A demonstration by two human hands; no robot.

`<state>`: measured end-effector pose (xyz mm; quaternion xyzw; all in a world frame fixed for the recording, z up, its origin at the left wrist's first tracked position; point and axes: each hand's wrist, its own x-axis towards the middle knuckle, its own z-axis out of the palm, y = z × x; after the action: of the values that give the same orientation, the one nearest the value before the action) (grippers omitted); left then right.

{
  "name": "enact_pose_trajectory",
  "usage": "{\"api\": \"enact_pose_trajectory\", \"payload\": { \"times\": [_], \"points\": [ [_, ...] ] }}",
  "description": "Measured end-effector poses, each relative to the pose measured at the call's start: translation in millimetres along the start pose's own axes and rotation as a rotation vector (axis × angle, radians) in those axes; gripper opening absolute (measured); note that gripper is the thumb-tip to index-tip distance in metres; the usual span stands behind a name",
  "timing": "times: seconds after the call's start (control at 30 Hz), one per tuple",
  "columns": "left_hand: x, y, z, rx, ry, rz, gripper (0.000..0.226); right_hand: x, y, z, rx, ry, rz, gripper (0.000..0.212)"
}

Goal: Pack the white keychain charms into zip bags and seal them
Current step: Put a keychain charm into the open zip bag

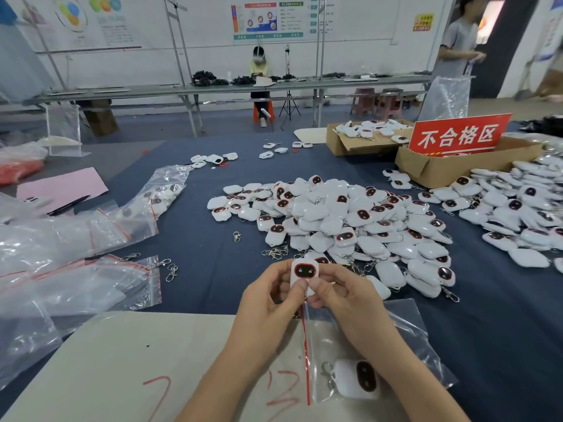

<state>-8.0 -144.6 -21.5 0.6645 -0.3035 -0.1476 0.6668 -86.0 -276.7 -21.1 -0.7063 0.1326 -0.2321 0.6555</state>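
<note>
Your two forearms reach in over a pale board marked with red scrawls I cannot read. One zip bag lies across the board's right edge and the blue cloth, red seal strip to the left. One bagged charm sits inside, dark face up, clasp toward the strip. I cannot tell whether the bag is sealed. Your left hand and right hand both pinch one charm, held upright with its red-rimmed dark face toward you, just above the bag's far end. Fingers of both hands curl round its edges, left thumb on its lower front. Beyond lies the main pile of white charms, too many to count, faces up and down. A second heap runs off the right edge. Two small groups lie further out: left cluster, right cluster, a few charms each. Several loose clasps lie near you on the left. Clear bags are heaped at left, and a few at the far end hold charms. Two cardboard boxes: the rear box holds charms, and the front box carries one red sign reading 不合格区. One pink sheet has one black pen at its near edge. Two people are behind: a seated person and a standing person. Wall posters are too small to read.
</note>
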Motion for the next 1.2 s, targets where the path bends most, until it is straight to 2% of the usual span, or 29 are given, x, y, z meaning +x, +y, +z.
{"api": "enact_pose_trajectory", "payload": {
  "times": [0.17,0.27,0.33,0.4,0.5,0.6,0.67,0.73,0.83,0.93,1.1,1.2],
  "points": [
    [0.5,1.6,1.7,-0.010,0.026,-0.012,0.020,0.6,1.1,1.1,0.008,0.007,0.018,0.023],
    [-1.0,1.4,3.7,0.013,0.065,0.020,0.021,-0.4,-0.9,0.6,0.088,0.037,0.003,0.043],
    [-1.7,1.8,4.3,0.015,0.092,0.022,0.020,-1.1,-3.9,1.0,0.091,0.017,-0.012,0.042],
    [-0.7,5.2,3.4,-0.120,0.099,-0.058,0.019,-1.9,-7.0,1.3,0.098,0.000,-0.014,0.037],
    [0.9,11.6,-0.6,-0.477,-0.035,-0.242,0.023,-4.2,-11.0,1.7,0.092,0.009,-0.052,0.038],
    [-0.9,14.3,1.8,-0.597,-0.095,-0.284,0.030,-7.4,-14.2,0.7,0.045,0.048,-0.097,0.036],
    [-3.8,15.5,5.9,-0.549,-0.042,-0.223,0.028,-8.3,-13.7,0.0,0.013,0.099,-0.081,0.026],
    [-7.0,15.4,7.8,-0.362,0.012,-0.114,0.026,-8.3,-12.6,-1.4,0.018,0.165,-0.068,0.012],
    [-9.6,12.2,8.6,-0.121,0.065,0.040,0.013,-9.2,-14.3,-1.7,0.040,0.196,-0.099,0.011],
    [-10.0,11.3,9.1,-0.069,0.116,0.096,0.010,-11.0,-15.4,0.4,0.061,0.173,-0.126,0.013],
    [-7.3,10.7,6.5,-0.035,0.130,0.087,0.014,-11.1,-14.9,1.6,0.098,0.168,-0.124,0.031],
    [-9.1,12.9,6.9,-0.037,0.102,0.092,0.007,-9.3,-14.2,0.2,0.041,0.178,-0.084,0.016]
  ]
}}
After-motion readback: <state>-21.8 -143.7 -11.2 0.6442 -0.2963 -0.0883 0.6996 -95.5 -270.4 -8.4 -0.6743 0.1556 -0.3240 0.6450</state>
